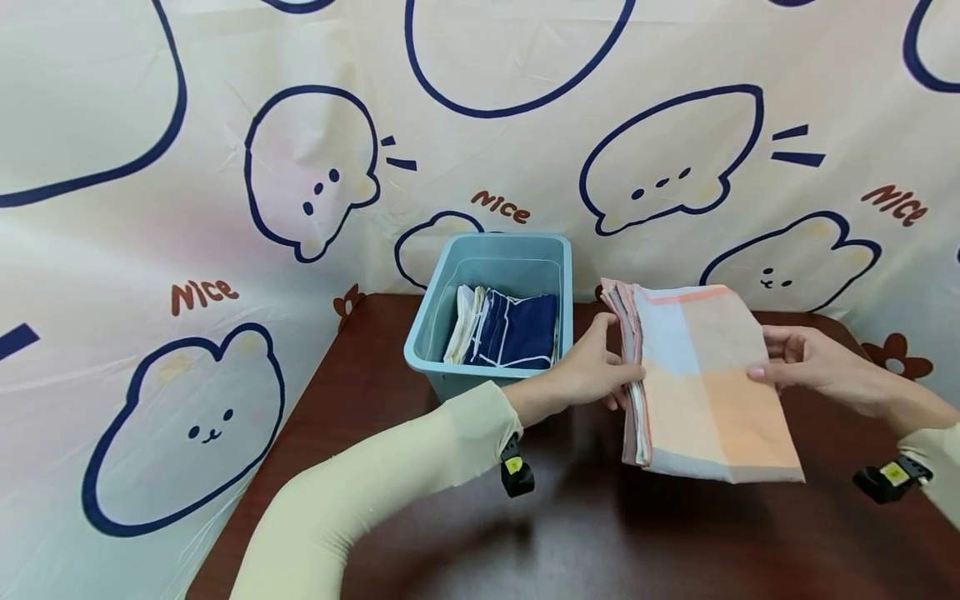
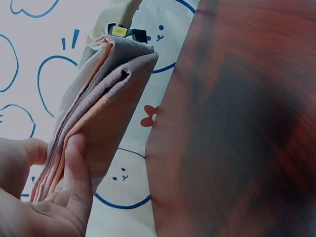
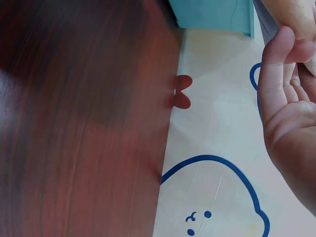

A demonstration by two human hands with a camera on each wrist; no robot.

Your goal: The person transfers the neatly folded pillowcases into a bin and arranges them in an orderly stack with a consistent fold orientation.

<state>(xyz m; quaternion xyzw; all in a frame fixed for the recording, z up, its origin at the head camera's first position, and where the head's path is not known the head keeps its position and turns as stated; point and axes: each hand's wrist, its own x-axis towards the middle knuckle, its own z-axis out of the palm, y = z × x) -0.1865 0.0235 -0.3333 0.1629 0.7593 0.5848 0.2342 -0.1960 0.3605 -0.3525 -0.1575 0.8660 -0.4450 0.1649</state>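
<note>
A folded cloth [image 1: 712, 392] in peach, orange, pale blue and grey checks is held up over the table, right of centre in the head view. My left hand [image 1: 588, 367] pinches its thick left edge, thumb on the near face and fingers behind. At the opposite edge, my right hand [image 1: 806, 367] pinches the cloth between thumb and fingers. The left wrist view shows the stacked layers of the cloth [image 2: 94, 103] between thumb and fingers. Only a corner of the cloth [image 3: 286, 15] shows beyond the right thumb in the right wrist view.
A light blue bin [image 1: 513, 250] stands at the back of the dark wooden table [image 1: 420, 533], left of the cloth. Inside it are a folded navy cloth [image 1: 532, 329] with white lines and some white folded cloth [image 1: 461, 321]. A printed curtain [image 1: 487, 158] hangs behind the table.
</note>
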